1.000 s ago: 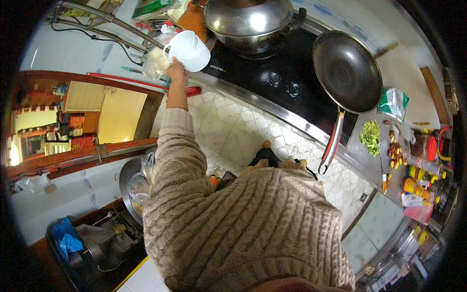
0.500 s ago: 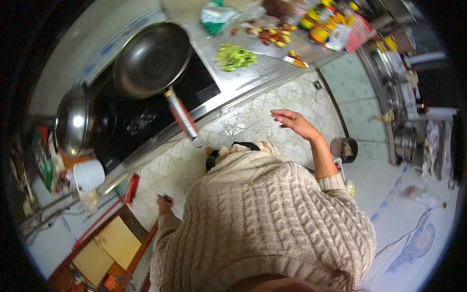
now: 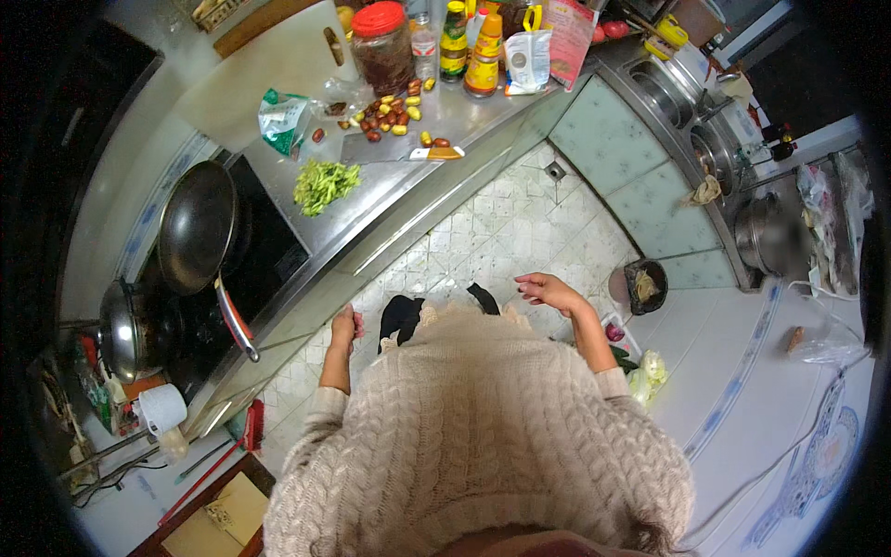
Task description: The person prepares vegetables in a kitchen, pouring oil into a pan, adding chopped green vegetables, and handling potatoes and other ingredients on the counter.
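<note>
My left hand [image 3: 344, 329] hangs beside the counter's front with its fingers curled in; a pinkish patch shows at the fingertips, and I cannot tell whether they hold anything. Held out over the floor at waist height, my right hand [image 3: 549, 292] is open and empty, its fingers loosely stretched. On the steel counter [image 3: 390, 186] lie a pile of chopped green vegetable [image 3: 325, 186], a knife [image 3: 436, 153] with a light brown handle, and a heap of small red and yellow pieces [image 3: 390, 118]. A dark frying pan [image 3: 197, 227] rests on the black stove, its handle jutting past the front edge.
Behind the food stand a red-lidded jar [image 3: 380, 46], several bottles [image 3: 484, 56] and a white cutting board [image 3: 278, 74]. A lidded pot [image 3: 135, 330] is left of the pan. At right are a sink [image 3: 661, 93], a bin [image 3: 644, 284] and vegetables [image 3: 647, 376] on the floor.
My body and view have turned rightward, so the counter and pan sit further left. My left hand has come forward and up; my right hand stays held out, fingers still apart.
</note>
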Tool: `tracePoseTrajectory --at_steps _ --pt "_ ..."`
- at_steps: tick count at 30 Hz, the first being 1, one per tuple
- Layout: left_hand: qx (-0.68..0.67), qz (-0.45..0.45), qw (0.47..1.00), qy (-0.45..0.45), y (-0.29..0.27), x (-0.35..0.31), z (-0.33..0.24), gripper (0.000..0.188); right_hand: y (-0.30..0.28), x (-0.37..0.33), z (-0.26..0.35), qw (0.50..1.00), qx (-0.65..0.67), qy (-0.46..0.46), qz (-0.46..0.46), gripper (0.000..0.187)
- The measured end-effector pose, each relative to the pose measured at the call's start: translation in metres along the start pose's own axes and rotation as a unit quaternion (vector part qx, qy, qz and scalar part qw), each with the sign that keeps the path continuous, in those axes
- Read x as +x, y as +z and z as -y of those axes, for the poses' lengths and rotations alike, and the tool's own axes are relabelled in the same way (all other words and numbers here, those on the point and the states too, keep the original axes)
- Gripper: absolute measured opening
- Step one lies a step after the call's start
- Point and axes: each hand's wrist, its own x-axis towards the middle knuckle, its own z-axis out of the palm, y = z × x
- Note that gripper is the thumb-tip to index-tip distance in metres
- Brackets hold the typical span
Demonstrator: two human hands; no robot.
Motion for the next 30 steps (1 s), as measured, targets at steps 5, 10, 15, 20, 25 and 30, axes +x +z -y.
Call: tracePoseTrajectory --at_steps 5,10,15,20,25,30 --pt "0.102 0.116 0.983 0.102 0.093 -0.011 -0.115 0.043 -0.042 0.006 -0.009 0.939 0.343 0.037 -0.005 0.034" --pt "0.232 0.134 0.934 0.235 0.168 0.001 -0.188 0.042 -0.059 0.043 -0.038 0.975 -0.171 0.0 -0.138 0.033" --pt "0.162 0.178 0.938 0.25 0.241 0.028 -0.242 0.035 -0.108 0.079 0.013 0.875 -0.407 -0.063 -0.254 0.033" --pt "0.187 0.176 0.926 0.275 0.307 0.063 -0.303 0.03 -0.176 0.128 0.139 0.817 -0.405 -0.215 -0.35 0.026" --pt "0.273 0.124 0.863 0.407 0.369 0.085 -0.376 0.029 -0.25 0.204 0.278 0.684 -0.462 -0.37 -0.426 0.032" --pt "0.248 0.006 0.848 0.469 0.412 0.078 -0.447 0.037 -0.285 0.259 0.358 0.588 -0.563 -0.41 -0.41 0.035"
